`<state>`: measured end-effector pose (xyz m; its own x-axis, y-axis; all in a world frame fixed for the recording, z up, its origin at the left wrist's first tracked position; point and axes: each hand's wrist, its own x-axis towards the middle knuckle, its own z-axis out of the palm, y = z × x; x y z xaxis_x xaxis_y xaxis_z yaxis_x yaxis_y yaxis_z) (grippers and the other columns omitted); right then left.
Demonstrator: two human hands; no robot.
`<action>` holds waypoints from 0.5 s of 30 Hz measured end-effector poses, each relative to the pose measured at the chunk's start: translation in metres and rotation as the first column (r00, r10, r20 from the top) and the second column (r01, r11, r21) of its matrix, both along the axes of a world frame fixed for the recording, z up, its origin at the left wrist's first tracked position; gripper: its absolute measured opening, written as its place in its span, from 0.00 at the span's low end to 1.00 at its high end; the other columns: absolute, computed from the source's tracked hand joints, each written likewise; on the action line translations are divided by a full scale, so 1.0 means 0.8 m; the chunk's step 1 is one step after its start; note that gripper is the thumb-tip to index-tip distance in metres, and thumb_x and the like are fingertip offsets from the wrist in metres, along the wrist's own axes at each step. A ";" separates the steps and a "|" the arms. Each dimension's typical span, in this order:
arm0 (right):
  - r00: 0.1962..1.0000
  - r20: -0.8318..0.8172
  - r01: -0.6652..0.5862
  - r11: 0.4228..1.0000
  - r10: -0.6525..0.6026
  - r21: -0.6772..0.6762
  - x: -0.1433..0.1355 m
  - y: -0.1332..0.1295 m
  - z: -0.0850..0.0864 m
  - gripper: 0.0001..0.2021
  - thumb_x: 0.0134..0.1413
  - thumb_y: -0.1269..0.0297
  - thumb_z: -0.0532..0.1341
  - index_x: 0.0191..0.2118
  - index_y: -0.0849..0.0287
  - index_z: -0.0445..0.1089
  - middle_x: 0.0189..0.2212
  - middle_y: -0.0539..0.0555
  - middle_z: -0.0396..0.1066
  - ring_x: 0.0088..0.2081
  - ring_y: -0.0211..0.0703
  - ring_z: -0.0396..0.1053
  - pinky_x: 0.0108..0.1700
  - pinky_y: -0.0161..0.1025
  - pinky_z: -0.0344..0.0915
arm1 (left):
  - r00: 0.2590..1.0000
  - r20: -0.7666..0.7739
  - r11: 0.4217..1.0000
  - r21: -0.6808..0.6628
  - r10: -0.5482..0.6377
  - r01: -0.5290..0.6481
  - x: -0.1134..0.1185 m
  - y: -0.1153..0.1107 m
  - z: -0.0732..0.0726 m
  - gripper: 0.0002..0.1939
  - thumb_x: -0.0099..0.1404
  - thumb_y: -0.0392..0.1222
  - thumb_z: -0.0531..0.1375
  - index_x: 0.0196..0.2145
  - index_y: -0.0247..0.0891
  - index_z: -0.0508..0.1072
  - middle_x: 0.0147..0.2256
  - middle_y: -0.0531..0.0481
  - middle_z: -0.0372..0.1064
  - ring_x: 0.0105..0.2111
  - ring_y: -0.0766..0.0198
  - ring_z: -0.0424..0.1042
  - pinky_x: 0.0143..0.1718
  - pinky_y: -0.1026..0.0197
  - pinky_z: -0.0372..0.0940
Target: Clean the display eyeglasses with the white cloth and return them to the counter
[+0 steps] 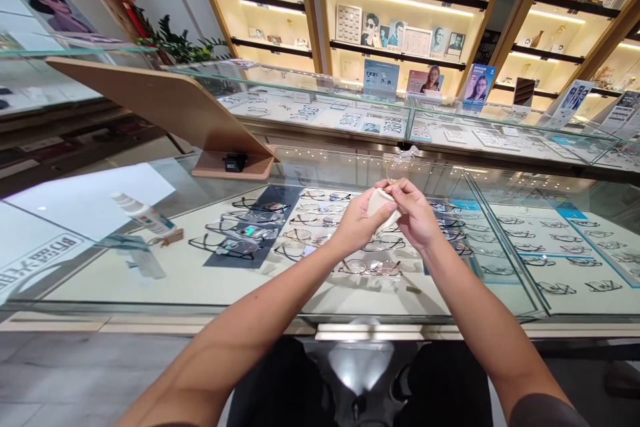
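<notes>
My left hand (361, 219) is closed round a folded cream cloth (381, 205), its thumb pressed on the front. Close against it, my right hand (416, 215) pinches at the cloth's upper right edge. A thin-rimmed pair of eyeglasses (404, 159) with clear lenses sticks up beyond my fingers, and its lower part is hidden by the hands and cloth. Both hands are above the glass display case (310, 303). Beneath the glass lie rows of eyeglasses, among them a brown-rimmed pair (371, 268) just below my hands.
A tilted wooden-backed mirror or board (150, 100) stands on the case at left. Near it are a white spray bottle (143, 213) and a clear plastic piece (143, 257). Another glass showcase (325, 90) runs behind, with lit shelves (405, 0) beyond.
</notes>
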<state>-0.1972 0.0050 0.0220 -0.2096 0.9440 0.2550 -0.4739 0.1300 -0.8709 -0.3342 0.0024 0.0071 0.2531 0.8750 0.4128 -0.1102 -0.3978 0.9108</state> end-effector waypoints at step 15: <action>0.996 0.042 0.086 0.995 -0.084 -0.043 0.010 0.010 -0.001 0.23 0.36 0.44 0.80 0.26 0.53 0.71 0.35 0.50 0.76 0.40 0.44 0.72 0.45 0.41 0.71 | 0.979 -0.037 0.979 -0.055 -0.199 0.197 -0.010 0.003 0.014 0.30 0.58 0.67 0.70 0.37 0.35 0.73 0.25 0.56 0.60 0.25 0.69 0.56 0.27 0.64 0.54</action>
